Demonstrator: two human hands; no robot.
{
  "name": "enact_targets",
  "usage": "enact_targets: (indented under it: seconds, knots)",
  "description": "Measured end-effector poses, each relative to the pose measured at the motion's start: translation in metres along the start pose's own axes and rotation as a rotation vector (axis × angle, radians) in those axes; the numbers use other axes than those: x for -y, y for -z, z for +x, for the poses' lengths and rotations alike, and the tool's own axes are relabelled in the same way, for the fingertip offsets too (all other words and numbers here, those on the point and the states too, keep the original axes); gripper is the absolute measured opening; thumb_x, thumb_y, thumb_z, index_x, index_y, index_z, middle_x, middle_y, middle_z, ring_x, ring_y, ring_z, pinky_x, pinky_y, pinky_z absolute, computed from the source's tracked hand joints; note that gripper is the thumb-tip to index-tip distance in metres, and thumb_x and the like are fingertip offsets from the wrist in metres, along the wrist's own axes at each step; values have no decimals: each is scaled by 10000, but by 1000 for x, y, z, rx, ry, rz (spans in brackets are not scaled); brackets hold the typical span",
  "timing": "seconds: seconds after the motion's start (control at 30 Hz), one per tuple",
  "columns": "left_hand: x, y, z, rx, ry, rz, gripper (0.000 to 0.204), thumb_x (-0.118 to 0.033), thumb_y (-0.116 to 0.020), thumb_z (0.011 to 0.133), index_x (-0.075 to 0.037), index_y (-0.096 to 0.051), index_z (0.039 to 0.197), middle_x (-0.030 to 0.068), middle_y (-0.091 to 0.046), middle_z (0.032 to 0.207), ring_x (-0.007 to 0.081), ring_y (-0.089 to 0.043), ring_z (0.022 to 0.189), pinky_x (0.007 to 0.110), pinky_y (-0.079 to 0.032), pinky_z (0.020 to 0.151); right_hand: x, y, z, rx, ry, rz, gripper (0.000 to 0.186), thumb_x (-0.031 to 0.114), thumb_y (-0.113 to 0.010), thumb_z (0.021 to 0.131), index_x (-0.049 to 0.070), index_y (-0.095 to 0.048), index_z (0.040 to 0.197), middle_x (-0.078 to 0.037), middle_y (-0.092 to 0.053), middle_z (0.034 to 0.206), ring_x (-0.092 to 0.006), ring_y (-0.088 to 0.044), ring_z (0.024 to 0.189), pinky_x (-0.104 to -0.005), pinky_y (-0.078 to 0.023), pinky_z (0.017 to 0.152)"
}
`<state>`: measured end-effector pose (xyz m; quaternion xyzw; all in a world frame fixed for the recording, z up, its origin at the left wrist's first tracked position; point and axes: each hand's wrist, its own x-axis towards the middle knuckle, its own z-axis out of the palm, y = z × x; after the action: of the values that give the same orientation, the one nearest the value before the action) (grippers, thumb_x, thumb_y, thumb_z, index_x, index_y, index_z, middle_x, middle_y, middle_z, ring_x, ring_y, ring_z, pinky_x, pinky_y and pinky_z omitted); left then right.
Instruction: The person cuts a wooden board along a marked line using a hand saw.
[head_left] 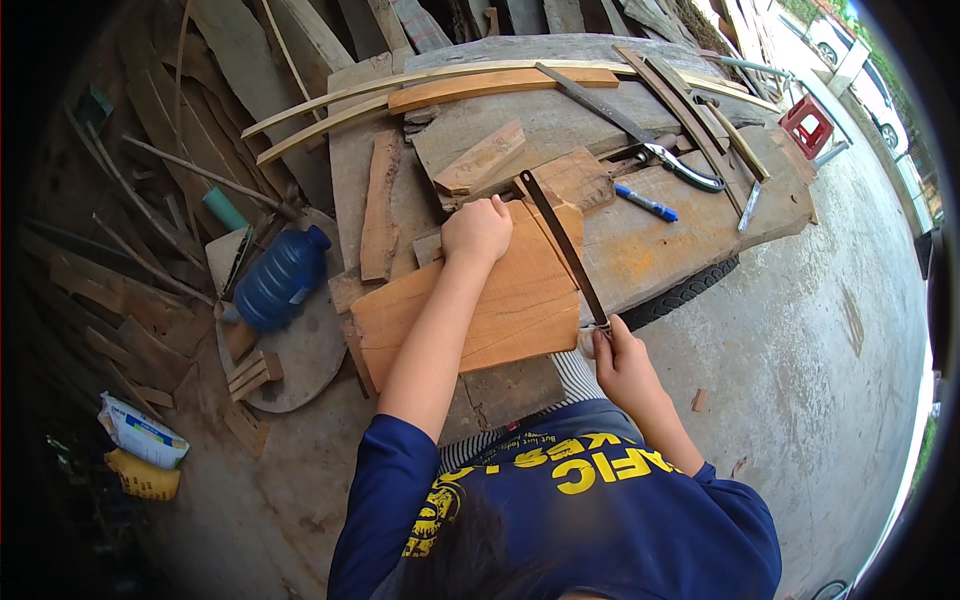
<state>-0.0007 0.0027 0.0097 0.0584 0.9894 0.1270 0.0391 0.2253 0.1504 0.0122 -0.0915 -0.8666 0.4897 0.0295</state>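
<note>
The right hand (624,358) is closed on the saw (564,248), set across the right end of the board (510,310) on the bench (740,215); the left hand (477,231) rests curled at its far edge, grip undeterminable.

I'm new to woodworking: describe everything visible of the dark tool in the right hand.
The dark tool has a long, narrow, metal-looking blade with a hole near its far end. The right hand grips it, mostly hiding its handle. It slants away leftward across the right edge of the wooden board; contact and any teeth are unclear.
</note>
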Motion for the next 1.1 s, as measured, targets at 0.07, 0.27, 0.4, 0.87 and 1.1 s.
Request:
enact_targets:
  seconds: [0.07,0.27,0.4,0.87,1.1]
  knots:
    - [1,-1,2,-12,-16,-3,526,-322,-295,990,-21,-704,851,179,-704,874,331,-689,828,433,-559,722,6,7,-13,-16,-24,16,159,115,-526,940,-10,-445,886,-265,-593,711,-469,-588,690,-454,-443,565]
    - [3,1,5,90,-58,-40,539,-331,-256,1005,-3,-680,946,205,-683,980,354,-655,938,472,-516,825,-9,2,-20,-98,-21,-50,126,110,-542,937,4,-487,978,-244,-599,698,-437,-596,636,-419,-435,539]
    - [8,-1,11,155,-81,-35,538,-349,-244,1013,-16,-666,1002,192,-679,1025,348,-644,976,475,-501,855,6,-2,-8,-103,83,122,419,131,-573,910,10,-438,1287,-240,-657,776,-325,-654,618,-362,-469,556]
    - [13,-6,-4,-44,-155,-93,435,-342,-317,1000,-54,-630,909,189,-681,895,376,-648,852,481,-506,758,28,-8,52,262,-39,-227,733,254,-547,912,-109,-192,1442,-339,-631,887,-410,-662,833,-388,-506,785]
    - [14,-7,-4,-76,-175,-75,459,-330,-328,995,-24,-656,895,189,-690,878,347,-667,843,455,-527,745,18,-4,52,308,-111,-14,415,272,-566,922,-81,-563,1140,-232,-653,783,-284,-640,689,-367,-497,668]
